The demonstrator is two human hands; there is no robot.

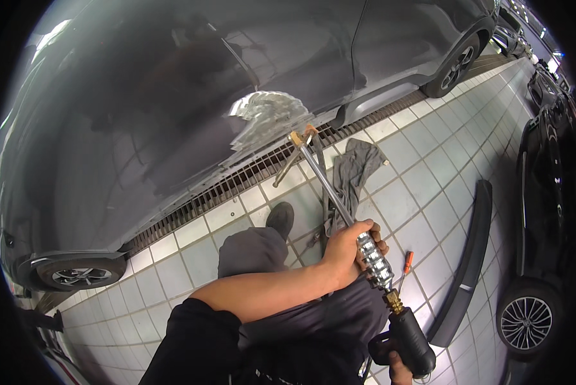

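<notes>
A long slide hammer dent puller (329, 183) runs from the lower right up to a grey car's side panel (172, 109). Its brass tip meets, or sits very near, the lower edge of a patch of bare, shiny metal (272, 115) on that panel. My left hand (351, 250) is closed around the ribbed chrome weight (378, 266) on the rod. At the lower edge my right hand (400, 371) shows only in part, closed at the black rear handle (413, 343). A clamp-like metal piece (288, 168) hangs beside the tip.
A grey cloth (360, 167) lies on the tiled floor by a drain grate (236, 186). An orange-handled screwdriver (408, 263) and a long black trim piece (467, 269) lie to the right. A dark car (548, 212) stands beyond them. My shoe (280, 218) is near the grate.
</notes>
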